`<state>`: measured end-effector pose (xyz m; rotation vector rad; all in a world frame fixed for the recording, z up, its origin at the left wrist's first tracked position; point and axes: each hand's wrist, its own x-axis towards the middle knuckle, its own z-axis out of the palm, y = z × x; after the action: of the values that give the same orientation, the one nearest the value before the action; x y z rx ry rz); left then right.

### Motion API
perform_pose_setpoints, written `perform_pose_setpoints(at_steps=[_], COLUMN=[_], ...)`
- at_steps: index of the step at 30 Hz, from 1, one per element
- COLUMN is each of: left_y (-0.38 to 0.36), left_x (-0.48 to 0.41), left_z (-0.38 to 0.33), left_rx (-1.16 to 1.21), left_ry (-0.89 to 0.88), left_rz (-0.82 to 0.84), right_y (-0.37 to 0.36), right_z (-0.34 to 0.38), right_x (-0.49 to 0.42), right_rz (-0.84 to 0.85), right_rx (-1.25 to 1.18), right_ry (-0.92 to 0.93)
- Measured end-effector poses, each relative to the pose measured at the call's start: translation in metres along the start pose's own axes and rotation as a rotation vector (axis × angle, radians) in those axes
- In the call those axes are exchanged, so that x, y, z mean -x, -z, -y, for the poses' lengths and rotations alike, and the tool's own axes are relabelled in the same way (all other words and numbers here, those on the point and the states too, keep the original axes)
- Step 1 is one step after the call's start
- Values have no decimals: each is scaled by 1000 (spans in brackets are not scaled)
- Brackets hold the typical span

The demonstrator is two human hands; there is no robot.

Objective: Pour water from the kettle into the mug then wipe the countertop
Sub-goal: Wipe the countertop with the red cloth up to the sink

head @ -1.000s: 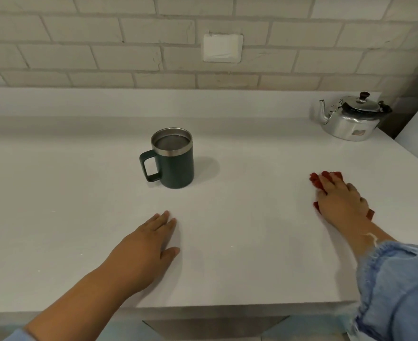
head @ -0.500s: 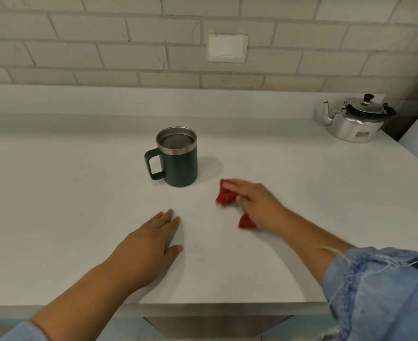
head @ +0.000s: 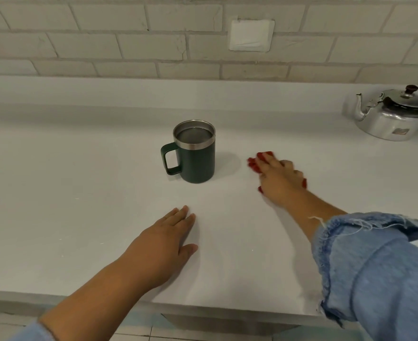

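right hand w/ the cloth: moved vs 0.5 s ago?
Yes. The right hand, holding the red cloth, has shifted right, away from the mug and toward the kettle; the gap to the mug is wider.

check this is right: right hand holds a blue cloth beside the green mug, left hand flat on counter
The head view shows the cloth is red, not blue. The rest holds: right hand holds it beside the green mug, left hand flat.
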<state>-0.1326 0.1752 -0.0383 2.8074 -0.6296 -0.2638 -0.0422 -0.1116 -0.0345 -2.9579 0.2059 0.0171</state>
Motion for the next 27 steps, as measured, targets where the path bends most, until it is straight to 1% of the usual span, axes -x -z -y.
perform_pose_setpoints(at_steps=[2, 4, 6, 8, 9, 11, 12, 14, 17, 18, 19, 21, 23, 24, 25, 27], left_y=[2, 5, 8, 12, 14, 19, 21, 25, 27, 26, 25, 23, 21, 21, 20, 19], left_x=[0, 1, 4, 9, 12, 17, 20, 26, 34, 36, 37, 38, 38, 38, 37, 36], left_z=[1, 2, 3, 4, 5, 8, 11, 16, 24, 27, 29, 30, 29, 29, 28, 28], left_rx=[10, 32, 67, 81, 78, 71, 70, 72, 55, 47, 39, 31, 33, 29, 22, 4], left_ry=[-8, -14, -4, 16, 26, 42, 49, 61, 90, 99, 103, 112, 125, 127, 127, 126], left_rz=[3, 5, -24, -87, -119, -158, -166, -167, -136, -118, -99, -66, -52, -49, -46, -40], right_y=[-8, -15, -13, -2, 4, 22, 30, 46, 62, 65, 67, 66, 57, 49, 40, 23], right_z=[30, 50, 62, 67, 68, 68, 65, 51, 3, -19, -42, -82, -107, -114, -119, -116], right_x=[12, 23, 30, 36, 39, 48, 53, 65, 83, 89, 93, 104, 118, 124, 129, 137], right_rz=[19, 64, 152, 280, 351, 455, 465, 377, 201, 133, 59, -71, -153, -184, -210, -195], right_rx=[9, 46, 76, 66, 28, -144, -266, -545, -1031, -1098, -1096, -983, -831, -749, -613, -284], right_ry=[142, 239, 302, 366, 399, 441, 426, 323, 29, -89, -198, -398, -519, -535, -505, -406])
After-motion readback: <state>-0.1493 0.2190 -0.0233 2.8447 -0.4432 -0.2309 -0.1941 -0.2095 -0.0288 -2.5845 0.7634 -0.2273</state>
